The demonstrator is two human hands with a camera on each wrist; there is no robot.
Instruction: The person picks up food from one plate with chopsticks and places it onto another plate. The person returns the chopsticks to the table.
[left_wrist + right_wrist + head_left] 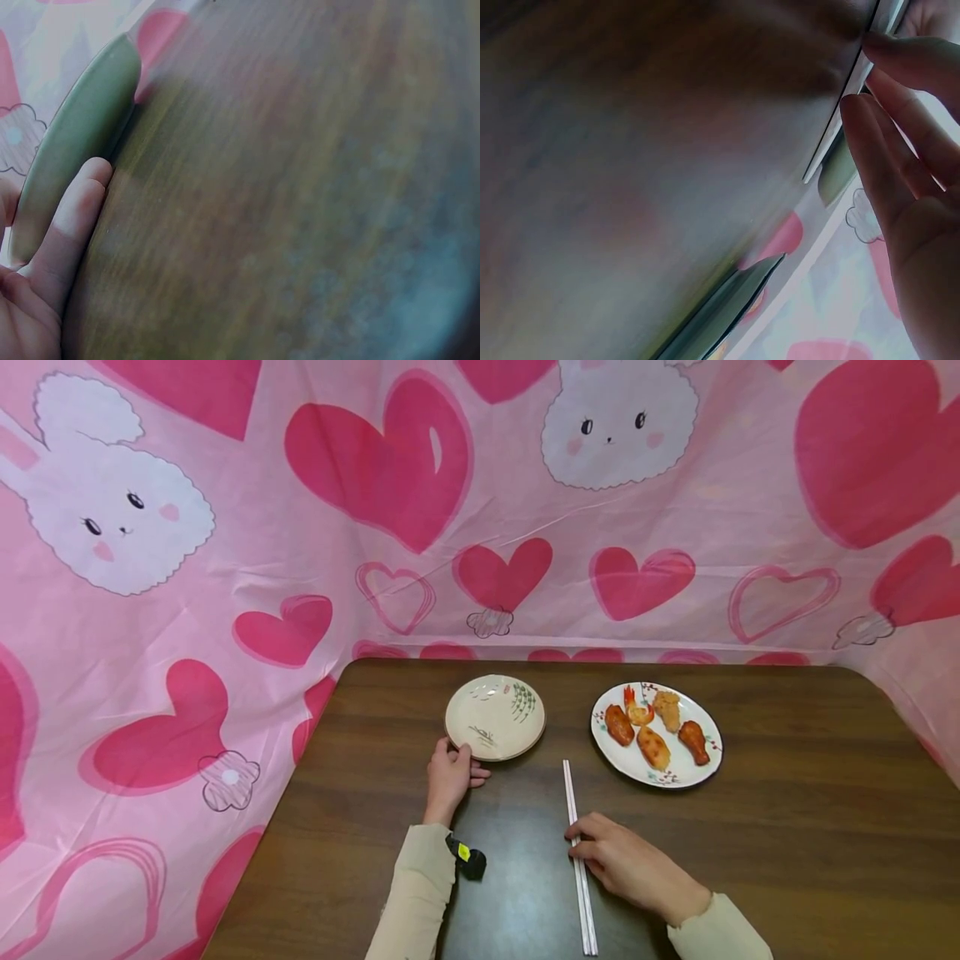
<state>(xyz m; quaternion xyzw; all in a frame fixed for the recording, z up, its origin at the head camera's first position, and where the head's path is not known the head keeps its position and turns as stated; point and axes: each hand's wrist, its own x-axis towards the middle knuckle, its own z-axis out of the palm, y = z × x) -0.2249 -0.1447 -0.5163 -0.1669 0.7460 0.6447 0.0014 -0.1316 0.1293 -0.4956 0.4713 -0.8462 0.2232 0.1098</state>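
My left hand [448,779] is at the near left rim of a small cream plate [495,717] with green painted plants. Fingers lie on both sides of that rim; in the left wrist view one finger [75,214] runs along the plate's outer wall, close to the table. Further right, my right hand [626,860] pinches a pair of pale chopsticks [581,893] near their middle, thumb and fingertips on them. They lie lengthwise, side by side, along the tabletop. The right wrist view shows the fingertips [853,109] against the chopsticks.
A white oval plate [611,758] stands at the back right, bearing a shrimp [639,712], a drumstick [693,742] and several other browned food pieces. Dark wooden table [810,827]; pink heart-patterned cloth [517,510] hangs behind and to the left.
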